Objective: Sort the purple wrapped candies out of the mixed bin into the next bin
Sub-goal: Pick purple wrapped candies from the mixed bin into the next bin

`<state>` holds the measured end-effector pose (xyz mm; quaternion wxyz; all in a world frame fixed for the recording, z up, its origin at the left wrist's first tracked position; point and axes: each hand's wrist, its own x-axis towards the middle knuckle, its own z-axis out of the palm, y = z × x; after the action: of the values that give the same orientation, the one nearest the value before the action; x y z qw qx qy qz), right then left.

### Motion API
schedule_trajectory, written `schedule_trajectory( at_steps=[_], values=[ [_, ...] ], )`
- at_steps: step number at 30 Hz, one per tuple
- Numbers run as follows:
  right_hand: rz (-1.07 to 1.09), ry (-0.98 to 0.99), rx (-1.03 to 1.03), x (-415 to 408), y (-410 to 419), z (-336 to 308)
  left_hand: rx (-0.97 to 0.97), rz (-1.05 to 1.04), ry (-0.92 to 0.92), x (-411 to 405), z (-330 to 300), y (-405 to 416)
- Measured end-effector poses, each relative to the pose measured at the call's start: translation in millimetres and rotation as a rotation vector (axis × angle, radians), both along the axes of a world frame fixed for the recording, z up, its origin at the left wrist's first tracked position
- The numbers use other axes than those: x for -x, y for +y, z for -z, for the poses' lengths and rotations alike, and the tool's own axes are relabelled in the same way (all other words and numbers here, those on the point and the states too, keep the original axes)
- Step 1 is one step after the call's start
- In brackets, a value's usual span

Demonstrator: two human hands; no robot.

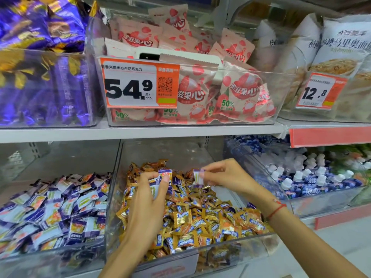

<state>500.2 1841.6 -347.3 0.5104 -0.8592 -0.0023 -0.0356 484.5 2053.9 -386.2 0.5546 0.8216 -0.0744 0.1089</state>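
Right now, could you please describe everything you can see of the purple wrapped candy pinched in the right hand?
The purple wrapped candy is a small pillow-shaped sweet in glossy film, purple at its crimped ends with a pale, whitish panel across the middle. The right hand pinches it by its upper end between fingertips and thumb, so it hangs roughly upright above the gold-wrapped candies in the middle clear bin. Its print is too blurred to read.

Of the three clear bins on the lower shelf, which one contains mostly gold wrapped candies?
The middle clear plastic bin, where the left hand and right hand each hold a purple wrapped candy. The left bin holds purple-and-white candies; the right bin holds blue capped pouches.
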Motion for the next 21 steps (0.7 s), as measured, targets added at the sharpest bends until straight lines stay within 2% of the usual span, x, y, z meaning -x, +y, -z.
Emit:
schedule_trajectory(
  at_steps=[2, 3, 6, 9, 12, 16, 19, 21],
  values=[
    [0.025, 0.029, -0.285, 11, 9, -10, 0.004, 0.02, 0.0, 0, 0, -1],
    [0.033, 0.027, -0.33, 15, 16, -12, 0.002, 0.038, -0.002, 0, 0, -1],
    [0.059, -0.045, -0.242, 18, 41, -9, -0.023, 0.084, -0.023, 5, -2, -2],
    [0.039, -0.063, -0.265, 17, 56, -5, 0.027, 0.057, -0.037, 5, -3, -1],
    [-0.038, -0.014, -0.348, 18, 58, -10, 0.057, 0.043, -0.043, 6, -4, -1],
    [-0.119, 0.036, -0.324, 17, 56, -9, 0.102, 0.079, -0.02, 3, -5, -2],
    [-0.225, 0.13, -0.412, 14, 48, -13, 0.181, 0.081, -0.03, 1, -6, -2],
    [-0.175, 0.133, -0.357, -1, 39, -9, 0.229, 0.068, -0.039, 4, -8, -1]
  ],
)
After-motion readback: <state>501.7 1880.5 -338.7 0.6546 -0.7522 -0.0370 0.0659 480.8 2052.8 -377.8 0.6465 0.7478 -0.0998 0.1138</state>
